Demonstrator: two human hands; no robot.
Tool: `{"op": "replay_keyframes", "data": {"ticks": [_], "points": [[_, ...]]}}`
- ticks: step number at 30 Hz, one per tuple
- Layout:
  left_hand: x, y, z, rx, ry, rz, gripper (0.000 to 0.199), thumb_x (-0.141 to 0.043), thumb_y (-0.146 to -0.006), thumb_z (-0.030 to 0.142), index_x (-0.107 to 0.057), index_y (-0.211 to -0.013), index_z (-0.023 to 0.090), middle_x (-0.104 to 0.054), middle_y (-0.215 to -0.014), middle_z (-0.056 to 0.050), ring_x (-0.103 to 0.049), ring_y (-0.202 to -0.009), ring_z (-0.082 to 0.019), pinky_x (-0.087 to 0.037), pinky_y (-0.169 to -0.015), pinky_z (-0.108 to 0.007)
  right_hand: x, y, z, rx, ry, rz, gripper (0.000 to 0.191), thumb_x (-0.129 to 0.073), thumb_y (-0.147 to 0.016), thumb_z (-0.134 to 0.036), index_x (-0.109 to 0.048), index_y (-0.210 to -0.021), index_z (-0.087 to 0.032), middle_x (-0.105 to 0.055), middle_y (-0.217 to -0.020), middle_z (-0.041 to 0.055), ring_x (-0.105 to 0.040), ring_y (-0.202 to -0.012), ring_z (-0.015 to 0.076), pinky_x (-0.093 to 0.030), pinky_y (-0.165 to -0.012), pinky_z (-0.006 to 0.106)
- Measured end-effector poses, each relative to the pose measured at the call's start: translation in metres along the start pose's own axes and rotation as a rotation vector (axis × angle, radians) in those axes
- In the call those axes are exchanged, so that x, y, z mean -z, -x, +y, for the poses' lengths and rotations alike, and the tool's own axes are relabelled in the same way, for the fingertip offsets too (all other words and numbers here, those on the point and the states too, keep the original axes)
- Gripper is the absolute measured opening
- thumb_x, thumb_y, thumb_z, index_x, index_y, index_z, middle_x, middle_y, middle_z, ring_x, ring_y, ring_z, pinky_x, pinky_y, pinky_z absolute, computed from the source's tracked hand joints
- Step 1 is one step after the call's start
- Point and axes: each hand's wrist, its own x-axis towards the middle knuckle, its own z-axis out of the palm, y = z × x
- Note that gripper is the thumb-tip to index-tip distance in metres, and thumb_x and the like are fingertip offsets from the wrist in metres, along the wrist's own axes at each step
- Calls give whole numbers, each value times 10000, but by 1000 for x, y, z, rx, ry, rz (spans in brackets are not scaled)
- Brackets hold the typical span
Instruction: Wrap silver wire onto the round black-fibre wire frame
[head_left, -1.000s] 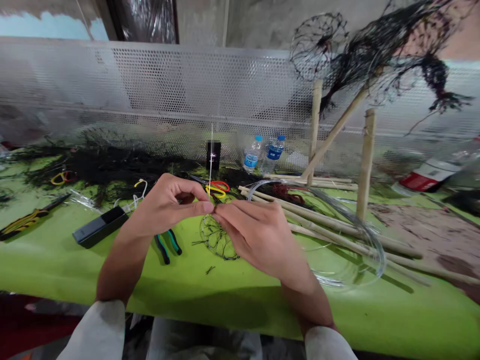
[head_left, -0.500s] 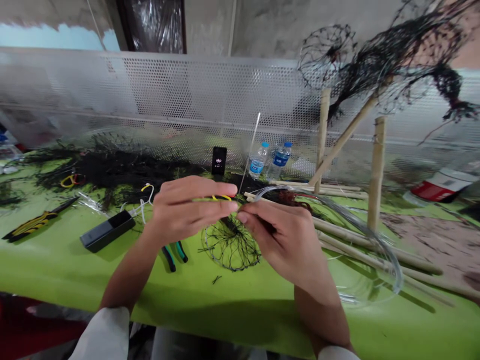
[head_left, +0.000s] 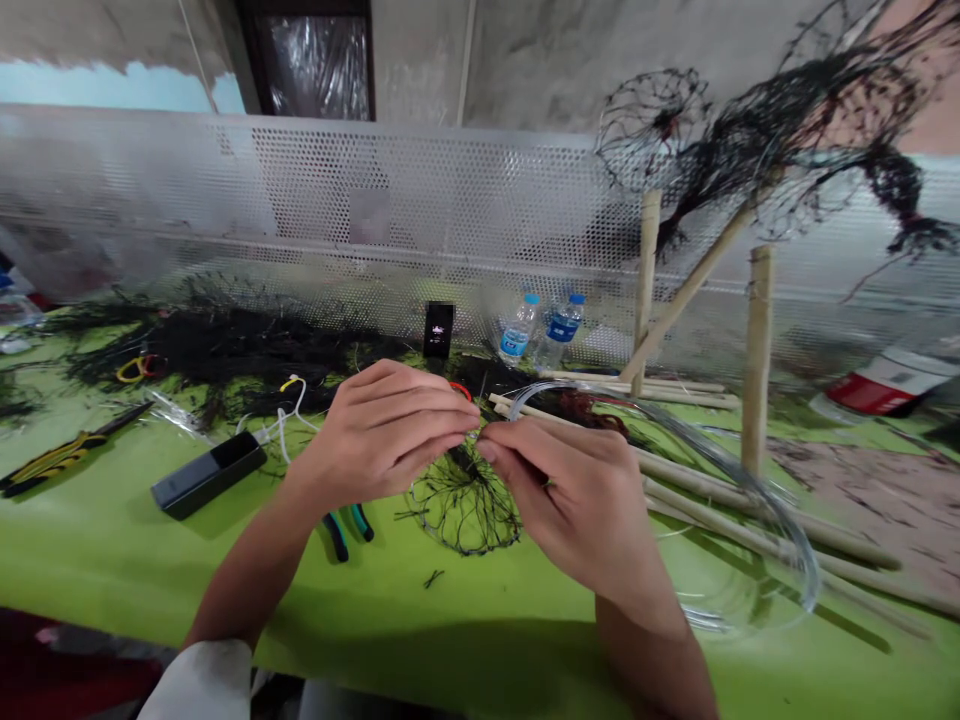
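Note:
My left hand (head_left: pixel 401 425) is closed, its fingers pressed together near the tips of my right hand. A small red curved piece (head_left: pixel 460 390) shows at its fingertips; the rest of that item is hidden. My right hand (head_left: pixel 574 490) is closed in a pinch, and what lies between thumb and finger is too small to make out. Below and behind the fingertips, a round black net (head_left: pixel 469 500) with a hoop rim lies on the green table (head_left: pixel 450 640). A coil of clear line (head_left: pixel 795 540) curves from behind my right hand out to the right.
Teal-handled pliers (head_left: pixel 349 530), a dark power bank (head_left: pixel 210 475) with a white cable and yellow-black pliers (head_left: pixel 60 460) lie left. Behind stand a phone (head_left: pixel 439 330) and two water bottles (head_left: pixel 517 330). Wooden sticks (head_left: pixel 757 360) and black netting (head_left: pixel 750 120) rise at right.
My left fingers have closed together. The yellow piece between them and the thin upright rod above no longer show; a red piece shows instead. My right hand keeps its pinch.

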Motion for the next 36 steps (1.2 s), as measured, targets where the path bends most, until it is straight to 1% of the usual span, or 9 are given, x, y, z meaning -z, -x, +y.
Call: {"op": "replay_keyframes", "data": {"ticks": [4,8,10,13,17,19,27,31,36], "points": [[3,-4,7,131,31,-70,29,-672,-958,195,-694,-956,176,-786,-943,3,-722,-908,-148,-501,-849,-320,-2,-1,3,-4,-26,-8,83,-606,-982,-140,-656,-924,-171,-580,-711,-41,-453,-610,70,-339,-598,247],[10,-6,15,334,121,-193,158,-603,-1006,268,-668,-895,174,-756,-856,11,-682,-805,-140,-465,-752,-314,-3,-4,4,-11,-63,-23,106,-601,-989,-145,-667,-907,-161,-606,-718,-36,-468,-607,68,-353,-608,236],[13,-5,14,365,187,-260,146,-596,-1008,266,-669,-917,179,-754,-880,9,-676,-820,-135,-486,-760,-301,-3,-5,2,-26,-90,-43,127,-595,-994,-150,-672,-893,-156,-591,-703,-36,-462,-604,68,-352,-604,231],[13,-3,8,198,122,-250,72,-611,-986,179,-678,-1011,184,-772,-1002,-4,-693,-931,-140,-522,-848,-299,-1,-6,-1,-69,-110,-66,177,-586,-996,-155,-656,-833,-155,-523,-643,-49,-418,-574,67,-333,-578,230],[6,-1,1,-169,-214,9,149,-647,-939,121,-705,-1062,183,-788,-1111,-15,-722,-895,-149,-542,-763,-318,0,-7,-4,-99,-134,-99,237,-569,-984,-150,-601,-750,-163,-470,-612,-53,-379,-555,72,-308,-552,235],[3,1,-1,-300,-264,81,123,-677,-915,131,-728,-1022,166,-789,-1122,-31,-732,-842,-144,-549,-707,-315,1,-7,-5,-109,-156,-104,274,-565,-977,-144,-554,-704,-168,-451,-608,-52,-366,-554,72,-304,-549,232],[2,11,-6,-340,-173,76,167,-788,-836,147,-745,-984,209,-776,-1175,-34,-766,-922,-160,-577,-704,-302,10,-9,0,-164,-203,-202,284,-575,-1002,-198,-586,-719,-167,-435,-582,-60,-347,-545,71,-285,-537,241],[1,4,-9,-224,19,44,126,-779,-869,193,-731,-977,238,-810,-1039,14,-760,-790,-121,-554,-673,-292,8,-9,1,-109,-220,-198,205,-574,-995,-153,-634,-799,-163,-497,-625,-64,-383,-563,55,-322,-572,207],[7,-5,0,298,355,-66,91,-799,-858,236,-739,-805,194,-796,-804,8,-746,-722,-129,-540,-656,-253,-3,-7,2,-69,-152,-165,184,-578,-984,-137,-651,-817,-157,-529,-643,-55,-399,-572,59,-306,-576,227]]}}
